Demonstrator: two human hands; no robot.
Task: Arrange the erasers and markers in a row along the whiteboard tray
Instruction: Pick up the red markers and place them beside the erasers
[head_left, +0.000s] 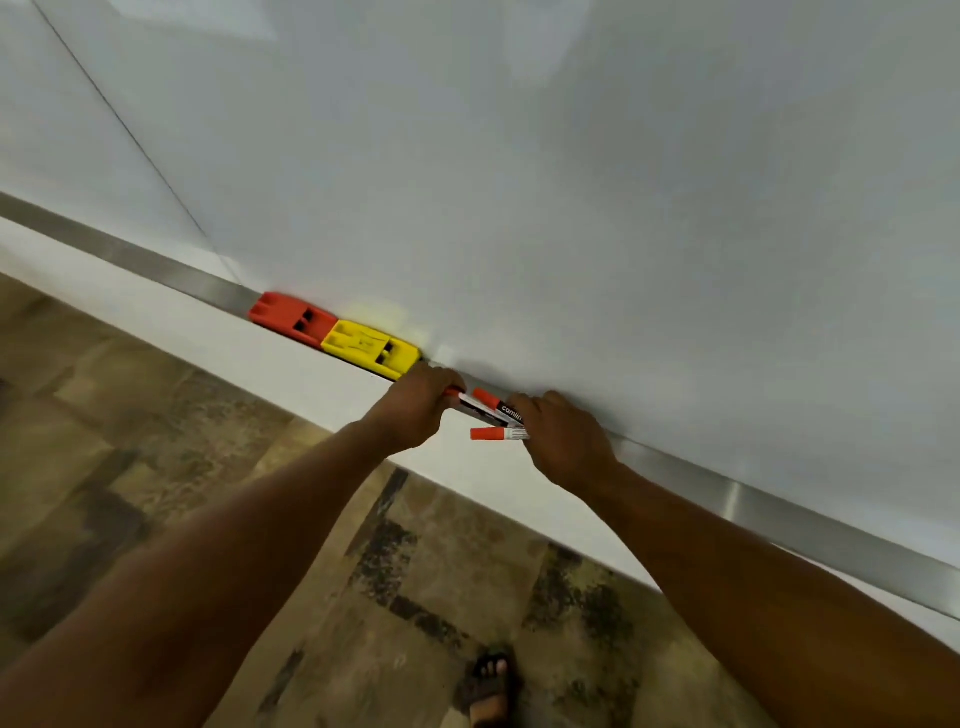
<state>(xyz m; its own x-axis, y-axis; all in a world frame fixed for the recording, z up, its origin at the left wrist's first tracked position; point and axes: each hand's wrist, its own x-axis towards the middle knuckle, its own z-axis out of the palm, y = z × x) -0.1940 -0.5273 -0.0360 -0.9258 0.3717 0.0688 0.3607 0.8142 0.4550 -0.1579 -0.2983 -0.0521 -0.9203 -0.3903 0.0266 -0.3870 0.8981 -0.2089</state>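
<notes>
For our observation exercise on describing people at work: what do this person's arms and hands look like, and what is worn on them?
Both arms are bare up to the frame edge: no sleeves show. The left hand and right hand wear no gloves, and no rings, watch or bracelets are visible. No markings can be seen on either forearm.

One legible marking found. On the dark barrel of the red-capped marker (493, 405) lying on the whiteboard tray (753, 512), white lettering reads "camlin"; its end runs under the fingers of the right hand (563, 434), just left of that hand's knuckles. The second red-capped marker (496, 434), below it and also reaching into the right hand, carries small print on a white barrel, too fine to read.
</notes>
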